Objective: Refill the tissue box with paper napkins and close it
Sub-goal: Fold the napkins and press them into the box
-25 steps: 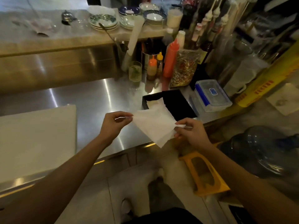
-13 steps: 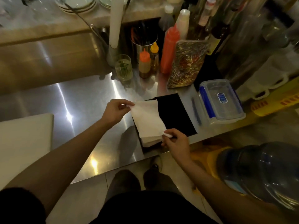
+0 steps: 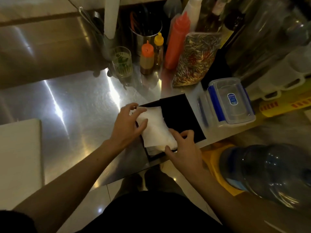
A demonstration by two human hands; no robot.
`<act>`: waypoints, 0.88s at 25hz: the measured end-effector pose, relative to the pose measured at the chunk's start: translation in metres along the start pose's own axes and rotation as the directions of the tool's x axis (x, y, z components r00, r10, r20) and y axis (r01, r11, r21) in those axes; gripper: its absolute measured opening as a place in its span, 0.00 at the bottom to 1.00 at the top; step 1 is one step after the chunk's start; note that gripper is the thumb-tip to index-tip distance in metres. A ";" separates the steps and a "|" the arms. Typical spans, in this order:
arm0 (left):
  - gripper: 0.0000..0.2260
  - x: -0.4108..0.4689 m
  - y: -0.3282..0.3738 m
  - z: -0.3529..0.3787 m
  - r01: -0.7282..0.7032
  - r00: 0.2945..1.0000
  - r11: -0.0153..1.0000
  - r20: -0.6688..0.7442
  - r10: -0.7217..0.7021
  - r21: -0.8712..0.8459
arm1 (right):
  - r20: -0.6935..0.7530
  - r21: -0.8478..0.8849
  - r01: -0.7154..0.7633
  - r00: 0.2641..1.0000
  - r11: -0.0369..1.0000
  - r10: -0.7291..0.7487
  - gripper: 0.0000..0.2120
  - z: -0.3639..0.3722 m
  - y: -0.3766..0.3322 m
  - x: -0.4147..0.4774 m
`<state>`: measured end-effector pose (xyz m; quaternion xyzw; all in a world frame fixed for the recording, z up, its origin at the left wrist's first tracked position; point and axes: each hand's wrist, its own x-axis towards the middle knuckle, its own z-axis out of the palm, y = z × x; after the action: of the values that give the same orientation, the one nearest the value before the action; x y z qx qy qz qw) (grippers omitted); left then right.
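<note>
A black tissue box [image 3: 180, 118] lies open at the front edge of the steel counter, its right half bare and dark. A white paper napkin [image 3: 155, 128] lies over its left half, on top of other napkins whose edges show below it. My left hand [image 3: 129, 125] presses on the napkin's left side with fingers spread. My right hand [image 3: 182, 147] pinches the napkin's near right corner at the box's front rim. The box's lid is not in view as a separate piece.
Behind the box stand sauce bottles [image 3: 176, 41], a glass with herbs [image 3: 122, 62] and a bag of chillies [image 3: 195, 59]. A clear lidded container [image 3: 230, 101] sits right of the box. A white board [image 3: 18, 155] lies left. A large water bottle [image 3: 269, 175] stands on the floor.
Both hands carried the napkin from mid-air in front of the counter down onto the left half of the box. The head leaned forward over the counter.
</note>
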<state>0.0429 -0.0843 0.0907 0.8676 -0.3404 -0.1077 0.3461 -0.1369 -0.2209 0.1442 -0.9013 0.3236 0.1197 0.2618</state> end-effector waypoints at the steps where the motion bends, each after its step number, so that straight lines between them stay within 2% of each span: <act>1: 0.26 -0.004 -0.002 0.006 -0.019 0.999 0.998 0.039 0.016 0.067 | -0.078 -0.047 0.076 0.994 0.996 -0.080 0.26 -0.004 -0.007 0.002; 3: 0.37 -0.011 -0.009 0.020 0.054 0.989 0.989 0.127 -0.071 0.136 | -0.197 -0.061 0.276 0.939 0.959 -0.282 0.23 -0.001 -0.025 0.017; 5: 0.42 -0.016 -0.014 0.031 0.150 0.971 0.984 0.171 -0.164 0.092 | -0.137 -0.062 0.371 0.917 0.927 -0.376 0.24 0.013 -0.040 0.040; 7: 0.44 -0.017 -0.015 0.036 0.208 0.959 0.969 0.224 -0.175 -0.136 | -0.007 -0.067 0.375 0.927 0.925 -0.376 0.25 0.027 -0.044 0.061; 8: 0.44 -0.016 -0.014 0.037 0.243 0.953 0.927 0.250 -0.172 -0.287 | 0.044 -0.089 0.373 0.928 0.923 -0.371 0.26 0.034 -0.042 0.070; 10: 0.43 -0.020 -0.016 0.035 0.362 0.928 0.763 0.284 -0.241 -0.536 | 0.101 -0.137 0.378 0.925 0.916 -0.367 0.25 0.046 -0.038 0.082; 12: 0.39 -0.030 -0.019 0.029 0.471 0.881 0.623 0.297 -0.369 -0.624 | 0.124 -0.178 0.379 0.924 0.908 -0.361 0.26 0.054 -0.038 0.090; 13: 0.37 -0.037 -0.022 0.027 0.492 0.867 0.618 0.286 -0.408 -0.613 | 0.137 -0.205 0.380 0.923 0.902 -0.358 0.26 0.058 -0.038 0.092; 15: 0.35 -0.050 -0.033 0.024 0.490 0.869 0.688 0.242 -0.431 -0.535 | 0.168 -0.274 0.390 0.919 0.879 -0.355 0.28 0.064 -0.037 0.093; 18: 0.32 -0.061 -0.048 0.020 0.434 0.901 0.804 0.201 -0.385 -0.406 | 0.208 -0.328 0.370 0.926 0.870 -0.315 0.31 0.068 -0.031 0.094; 22: 0.32 -0.068 -0.057 0.018 0.386 0.917 0.865 0.232 -0.323 -0.320 | 0.238 -0.382 0.369 0.925 0.847 -0.296 0.37 0.077 -0.027 0.096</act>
<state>0.0136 -0.0182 0.0358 0.8247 -0.1777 -0.3040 0.4426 -0.0495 -0.2110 0.0542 -0.9651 0.1052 0.2158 0.1051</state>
